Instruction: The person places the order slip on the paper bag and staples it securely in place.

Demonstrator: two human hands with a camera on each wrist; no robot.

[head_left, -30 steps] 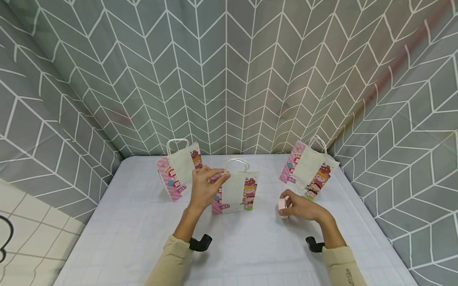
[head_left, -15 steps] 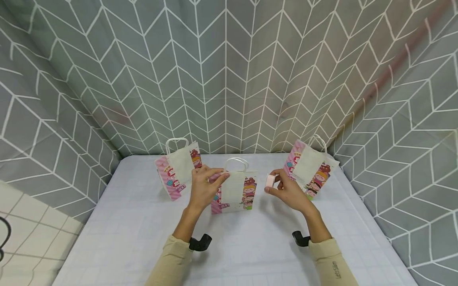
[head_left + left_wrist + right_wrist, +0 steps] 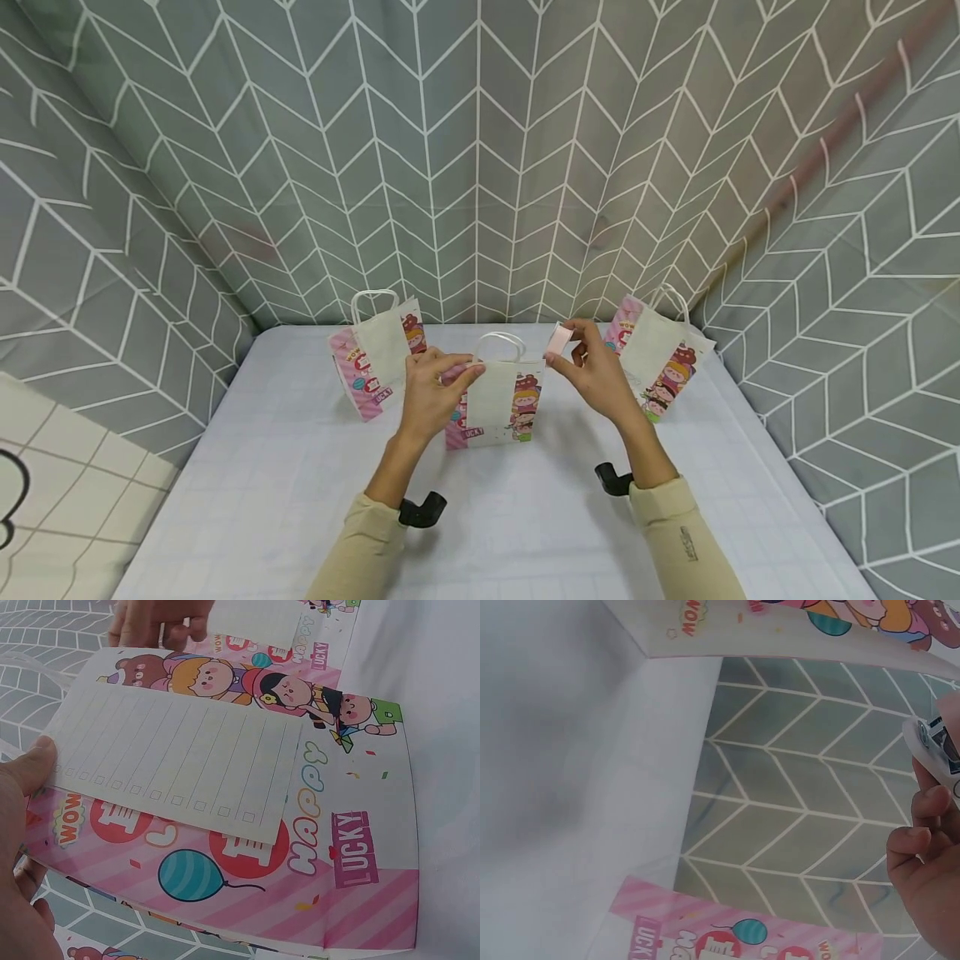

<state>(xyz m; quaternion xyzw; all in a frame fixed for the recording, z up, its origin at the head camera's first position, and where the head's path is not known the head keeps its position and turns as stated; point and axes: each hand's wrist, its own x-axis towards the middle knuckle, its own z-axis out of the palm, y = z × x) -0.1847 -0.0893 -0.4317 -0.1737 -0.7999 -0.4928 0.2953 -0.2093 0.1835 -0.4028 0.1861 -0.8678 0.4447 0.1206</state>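
Observation:
A small paper gift bag (image 3: 491, 408) with pink stripes, cartoon figures and white handles stands in the middle of the table. My left hand (image 3: 431, 392) pinches its top left edge; in the left wrist view the thumb presses the front near a lined checklist panel (image 3: 172, 761), fingers behind. Held up by the bag's top right corner is a small spool of pink ribbon (image 3: 559, 340), pinched between thumb and fingers of my right hand (image 3: 596, 379). The right wrist view catches only part of the spool's white, dark-printed side (image 3: 915, 739) at its right edge.
Two matching gift bags stand farther back, a left one (image 3: 382, 350) and a right one (image 3: 643, 354), both angled. The white-covered table (image 3: 300, 500) ends at a grey chevron-patterned curtain (image 3: 480, 167) behind and on both sides.
My right hand has lifted the ribbon spool from the table in front of the right bag and carried it left and up to the middle bag. The left hand keeps its place.

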